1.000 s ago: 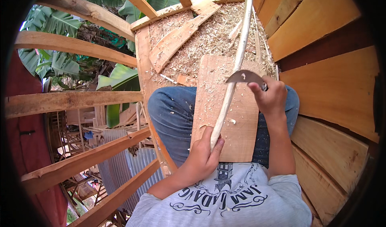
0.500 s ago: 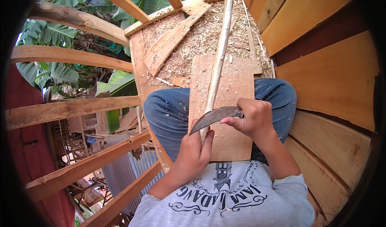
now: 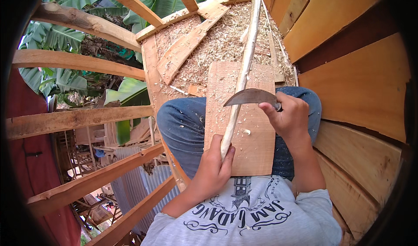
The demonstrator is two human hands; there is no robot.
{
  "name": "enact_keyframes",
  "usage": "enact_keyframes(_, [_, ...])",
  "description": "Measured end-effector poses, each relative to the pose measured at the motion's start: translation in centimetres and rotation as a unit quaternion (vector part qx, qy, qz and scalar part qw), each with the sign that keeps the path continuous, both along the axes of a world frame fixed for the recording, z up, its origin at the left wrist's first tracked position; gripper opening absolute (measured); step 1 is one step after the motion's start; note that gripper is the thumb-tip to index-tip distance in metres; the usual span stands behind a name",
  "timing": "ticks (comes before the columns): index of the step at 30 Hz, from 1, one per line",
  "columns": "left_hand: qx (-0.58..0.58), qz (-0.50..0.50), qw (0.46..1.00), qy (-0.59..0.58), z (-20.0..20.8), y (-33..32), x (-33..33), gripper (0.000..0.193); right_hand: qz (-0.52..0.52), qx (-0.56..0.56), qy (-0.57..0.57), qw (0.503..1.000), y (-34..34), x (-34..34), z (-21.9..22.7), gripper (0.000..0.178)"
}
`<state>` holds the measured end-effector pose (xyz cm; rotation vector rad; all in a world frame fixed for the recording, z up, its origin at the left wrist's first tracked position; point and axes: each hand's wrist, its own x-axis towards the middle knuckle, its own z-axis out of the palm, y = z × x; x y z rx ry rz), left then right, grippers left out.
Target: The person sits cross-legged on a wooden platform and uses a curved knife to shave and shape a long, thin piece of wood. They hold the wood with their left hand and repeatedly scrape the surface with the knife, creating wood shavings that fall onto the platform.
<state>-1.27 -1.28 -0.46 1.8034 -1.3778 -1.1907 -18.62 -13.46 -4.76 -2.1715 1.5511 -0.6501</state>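
Wood stick [image 3: 248,50]: pale and long in the head view, running from the top edge of the frame, right of centre, down to the lower middle, leaning a little; its middle stretch lies over the board.
Left grip [image 3: 213,163]: in the lower middle, wrapped round the near end of the stick. A firm hold here should stop the stick rolling, with the thumb best tucked low, out of the blade's line.
Right grip [image 3: 289,115]: right of centre, clenched on the knife, thumb stretched out beside the blade. That thumb would be safer well clear of whichever side is sharp; I cannot tell which that is.
Knife [image 3: 252,97]: curved and dark, crossing the stick at the centre of the frame, tip past its left side. Whether the metal bites or only hovers cannot be told. For shaving, which seems the step in hand, a low blade angle and light, even strokes should suit best; any stroke towards the left grip ought to end well short of it.
Board [image 3: 254,154]: flat across the lap in the centre, a fair backing if the knees stay level. Turning the stick a little between strokes would likely keep it round.
Jeans [image 3: 180,119]: under the board, left and right of centre, flecked with chips.
Shavings [image 3: 222,32]: spread thickly over the floor at upper centre, beside a loose plank [image 3: 187,47].
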Motion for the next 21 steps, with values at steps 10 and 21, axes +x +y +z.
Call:
enact_keyframes(10, [0.031,0.009,0.999,0.018,0.8,0.3,-0.2,0.009,0.087,-0.087,-0.047,0.991,-1.9,-0.4,-0.3,0.056])
enact_keyframes(21, [-0.045,-0.029,0.997,-0.047,-0.4,0.5,1.1,0.026,0.218,-0.064,-0.093,0.969,-0.4,-0.1,-0.3,0.047])
